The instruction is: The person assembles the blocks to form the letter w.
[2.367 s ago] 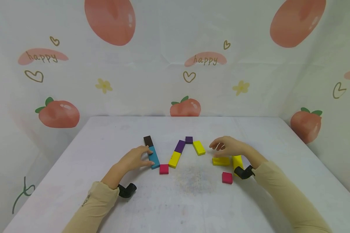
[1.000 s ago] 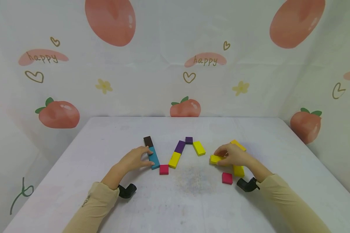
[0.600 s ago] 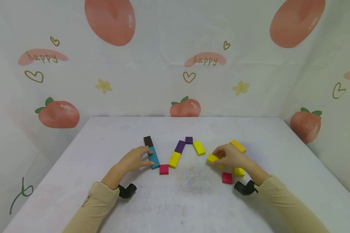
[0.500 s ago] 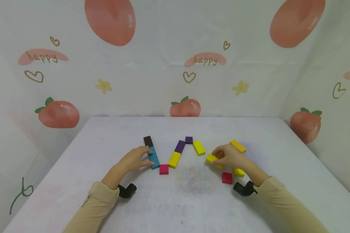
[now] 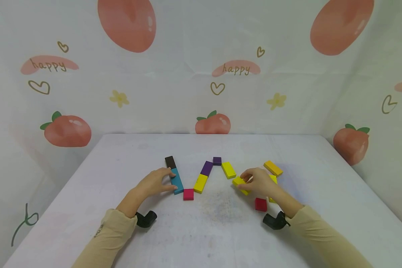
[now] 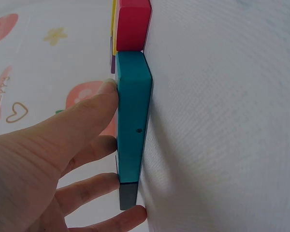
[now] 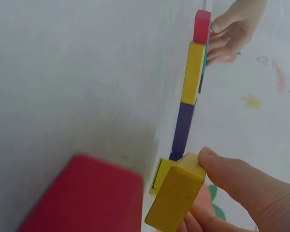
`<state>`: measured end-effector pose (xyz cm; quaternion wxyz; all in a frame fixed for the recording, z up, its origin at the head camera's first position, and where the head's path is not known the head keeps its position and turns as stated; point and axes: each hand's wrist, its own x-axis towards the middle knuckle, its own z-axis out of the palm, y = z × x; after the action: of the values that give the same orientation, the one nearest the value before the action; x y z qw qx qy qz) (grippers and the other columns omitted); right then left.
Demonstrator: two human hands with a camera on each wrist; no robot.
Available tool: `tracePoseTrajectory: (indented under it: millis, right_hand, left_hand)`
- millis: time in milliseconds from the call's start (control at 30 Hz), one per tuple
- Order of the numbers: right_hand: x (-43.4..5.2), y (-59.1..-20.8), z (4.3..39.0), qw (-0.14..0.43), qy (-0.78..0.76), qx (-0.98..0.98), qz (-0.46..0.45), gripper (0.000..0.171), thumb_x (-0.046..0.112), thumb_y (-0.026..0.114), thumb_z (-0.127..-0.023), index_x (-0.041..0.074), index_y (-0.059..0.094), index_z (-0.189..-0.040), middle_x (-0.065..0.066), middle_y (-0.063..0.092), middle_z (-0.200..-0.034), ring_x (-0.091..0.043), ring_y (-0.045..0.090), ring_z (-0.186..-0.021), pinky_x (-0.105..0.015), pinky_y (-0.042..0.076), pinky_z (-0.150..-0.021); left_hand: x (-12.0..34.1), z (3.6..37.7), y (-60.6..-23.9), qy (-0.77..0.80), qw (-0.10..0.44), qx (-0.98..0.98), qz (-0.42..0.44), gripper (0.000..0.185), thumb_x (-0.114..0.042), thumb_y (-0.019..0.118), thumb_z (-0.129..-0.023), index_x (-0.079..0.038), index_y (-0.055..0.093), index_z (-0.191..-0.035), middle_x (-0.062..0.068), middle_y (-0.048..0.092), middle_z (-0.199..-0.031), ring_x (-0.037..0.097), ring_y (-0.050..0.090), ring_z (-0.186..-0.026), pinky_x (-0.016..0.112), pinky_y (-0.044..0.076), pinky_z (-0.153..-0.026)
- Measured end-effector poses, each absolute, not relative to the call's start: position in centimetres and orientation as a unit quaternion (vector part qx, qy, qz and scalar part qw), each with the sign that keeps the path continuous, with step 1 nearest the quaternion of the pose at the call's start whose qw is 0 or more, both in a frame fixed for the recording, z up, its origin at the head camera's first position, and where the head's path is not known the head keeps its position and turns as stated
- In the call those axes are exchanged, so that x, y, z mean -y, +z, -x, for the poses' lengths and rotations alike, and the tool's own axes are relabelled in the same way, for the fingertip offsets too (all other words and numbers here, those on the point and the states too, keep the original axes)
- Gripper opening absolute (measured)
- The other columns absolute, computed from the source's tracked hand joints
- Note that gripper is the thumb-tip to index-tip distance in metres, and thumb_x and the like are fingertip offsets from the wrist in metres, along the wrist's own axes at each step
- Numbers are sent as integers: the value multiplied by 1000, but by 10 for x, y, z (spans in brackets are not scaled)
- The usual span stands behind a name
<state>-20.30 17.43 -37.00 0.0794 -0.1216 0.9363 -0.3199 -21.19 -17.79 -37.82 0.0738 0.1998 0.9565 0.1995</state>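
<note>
My left hand [image 5: 159,181] rests with straight fingers on a long teal block [image 5: 176,181] that lies flat on the white table [image 5: 201,230]; the left wrist view shows the fingertips [image 6: 111,145] against the teal block [image 6: 133,125]. A brown block [image 5: 169,162] adjoins its far end and a red block [image 5: 188,194] its near end. My right hand [image 5: 258,182] pinches a yellow block [image 5: 239,185], held just off the table near the yellow end [image 5: 228,170] of a zigzag row. In the right wrist view the yellow block [image 7: 176,198] sits between thumb and fingers.
The zigzag row continues through a yellow block [image 5: 200,183], a purple block [image 5: 206,168] and a small purple block [image 5: 217,160]. A loose red block [image 5: 261,204] lies near my right wrist, and a yellow block [image 5: 273,168] beyond my hand. Printed cloth walls stand round the table.
My right hand took hold of a yellow block and carried it left, close to the yellow end of the row. My left hand has stayed on the teal block.
</note>
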Motion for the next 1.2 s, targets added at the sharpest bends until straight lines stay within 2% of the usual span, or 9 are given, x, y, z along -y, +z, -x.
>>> tracePoseTrajectory:
  millis: [533, 867, 1200]
  right_hand:
    - [-161, -380, 205, 70, -306, -946, 79, 39, 26, 75, -77, 1, 65, -105, -10, 66, -92, -16, 56, -79, -25, 53, -67]
    - [-157, -379, 211, 98, -285, -952, 49, 45, 31, 75, -77, 1, 63, -108, -8, 64, -94, -17, 54, -78, -26, 53, -70]
    - [-154, -377, 215, 104, -267, -957, 41, 44, 30, 76, -76, 0, 63, -105, -9, 64, -91, -17, 52, -77, -25, 53, -68]
  left_hand:
    - [178, 212, -377, 201, 73, -957, -199, 44, -30, 69, -83, -6, 61, -118, 20, 53, -132, 38, 47, -123, 52, 41, -103]
    - [177, 211, -377, 200, 74, -957, -196, 44, -30, 69, -83, -5, 61, -119, 20, 53, -132, 38, 48, -122, 52, 42, -102]
    - [178, 212, -378, 200, 71, -957, -197, 44, -31, 69, -84, -5, 61, -119, 20, 52, -132, 38, 48, -122, 53, 42, -102]
